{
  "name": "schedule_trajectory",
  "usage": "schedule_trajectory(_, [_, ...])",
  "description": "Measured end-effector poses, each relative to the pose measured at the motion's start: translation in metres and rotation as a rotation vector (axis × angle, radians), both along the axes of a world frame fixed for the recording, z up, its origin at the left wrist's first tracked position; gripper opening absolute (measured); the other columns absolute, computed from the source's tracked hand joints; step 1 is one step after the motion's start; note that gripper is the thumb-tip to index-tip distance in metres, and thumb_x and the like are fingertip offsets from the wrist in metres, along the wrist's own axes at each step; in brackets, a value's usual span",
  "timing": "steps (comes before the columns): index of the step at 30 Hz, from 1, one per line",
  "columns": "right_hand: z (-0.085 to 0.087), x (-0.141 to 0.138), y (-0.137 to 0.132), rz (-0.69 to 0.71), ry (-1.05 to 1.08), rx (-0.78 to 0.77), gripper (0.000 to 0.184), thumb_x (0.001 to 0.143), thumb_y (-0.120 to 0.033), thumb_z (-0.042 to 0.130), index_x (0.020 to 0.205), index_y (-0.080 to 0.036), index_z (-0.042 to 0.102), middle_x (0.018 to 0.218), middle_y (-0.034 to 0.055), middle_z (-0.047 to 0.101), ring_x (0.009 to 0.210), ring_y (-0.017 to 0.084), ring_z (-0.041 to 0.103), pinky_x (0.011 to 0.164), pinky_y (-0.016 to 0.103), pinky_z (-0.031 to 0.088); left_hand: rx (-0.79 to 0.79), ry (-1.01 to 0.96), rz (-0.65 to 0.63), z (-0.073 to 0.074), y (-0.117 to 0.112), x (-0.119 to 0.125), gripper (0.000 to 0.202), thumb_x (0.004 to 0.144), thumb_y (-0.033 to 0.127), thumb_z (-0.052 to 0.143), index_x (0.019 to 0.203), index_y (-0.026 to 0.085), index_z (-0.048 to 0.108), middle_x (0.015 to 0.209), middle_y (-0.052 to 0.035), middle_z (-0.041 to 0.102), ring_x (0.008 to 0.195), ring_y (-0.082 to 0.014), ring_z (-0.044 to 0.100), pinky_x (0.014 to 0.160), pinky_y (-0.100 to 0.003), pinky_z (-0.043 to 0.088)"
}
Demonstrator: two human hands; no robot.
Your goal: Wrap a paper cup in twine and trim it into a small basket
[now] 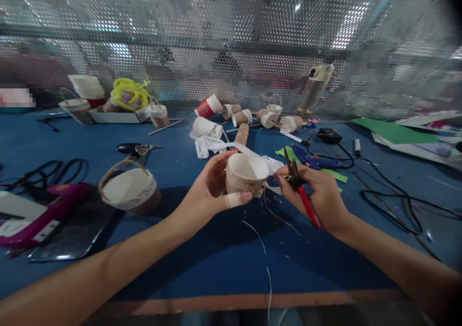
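Note:
My left hand (220,186) is wrapped around a paper cup (247,174), its white open mouth tilted up toward me; a pale wrap covers the thumb. Red-handled scissors (303,196) sit in my right hand (321,196), blades pointing up and away. Close to the right fingertips, a white ribbon (270,164) runs behind the cup; whether the fingers pinch it I cannot tell. Left of my left hand stands a cup basket (132,189) with a brown handle and lace rim. A glue gun (314,160) lies beyond my right hand.
Several small twine-wrapped cups (241,118) lie at the back before a perforated metal screen (216,37). A clear bottle (314,93) stands back right. Black cable (393,206) loops across the right side. A purple device (46,215) lies at left, near pliers (139,150).

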State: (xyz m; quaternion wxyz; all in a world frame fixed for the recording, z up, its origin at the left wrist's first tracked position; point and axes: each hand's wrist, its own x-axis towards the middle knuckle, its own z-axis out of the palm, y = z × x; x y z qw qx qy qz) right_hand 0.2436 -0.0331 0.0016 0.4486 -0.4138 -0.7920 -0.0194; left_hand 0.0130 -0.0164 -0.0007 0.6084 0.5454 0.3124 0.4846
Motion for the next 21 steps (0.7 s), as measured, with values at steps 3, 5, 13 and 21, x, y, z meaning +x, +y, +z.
schedule_trajectory(3, [-0.004, 0.002, 0.0, 0.003, -0.026, -0.091, 0.006, 0.09, -0.026, 0.067, 0.09, -0.02, 0.066, 0.064, -0.0041, 0.066, 0.049, 0.009, 0.058, 0.051, 0.02, 0.044, 0.025, -0.008, 0.21, -0.001, 0.005, -0.001, 0.055, 0.077, 0.029, 0.085, 0.124, 0.022, 0.058, 0.134, -0.0079, 0.065, 0.128, -0.0266, 0.059, 0.105, -0.035, 0.051])
schedule_trajectory(5, [-0.006, 0.005, 0.0, 0.034, -0.103, -0.088, 0.019, 0.09, -0.036, 0.072, 0.097, -0.02, 0.066, 0.061, -0.0055, 0.064, 0.048, 0.009, 0.057, 0.05, 0.02, 0.041, 0.098, -0.048, 0.324, -0.002, 0.01, -0.004, 0.046, 0.084, 0.03, 0.079, 0.124, 0.021, 0.059, 0.137, -0.0081, 0.063, 0.132, -0.0255, 0.057, 0.11, -0.036, 0.047])
schedule_trajectory(13, [-0.001, -0.002, -0.013, 0.001, -0.679, -0.151, 0.053, 0.082, -0.049, 0.079, 0.123, -0.02, 0.062, 0.086, 0.0023, 0.076, 0.07, 0.021, 0.073, 0.053, 0.028, 0.041, 0.23, -0.035, 0.241, -0.002, 0.014, -0.006, 0.045, 0.083, 0.032, 0.081, 0.122, 0.023, 0.059, 0.134, -0.0061, 0.065, 0.129, -0.0239, 0.058, 0.11, -0.034, 0.047])
schedule_trajectory(21, [0.012, -0.007, -0.009, 0.166, -0.658, -0.393, 0.031, 0.091, -0.02, 0.065, 0.121, -0.026, 0.065, 0.12, 0.0042, 0.07, 0.097, 0.022, 0.072, 0.079, 0.036, 0.057, 0.323, 0.09, 0.08, 0.001, 0.013, -0.014, 0.057, 0.077, 0.029, 0.085, 0.126, 0.025, 0.058, 0.132, -0.0053, 0.065, 0.128, -0.0263, 0.058, 0.109, -0.035, 0.047])
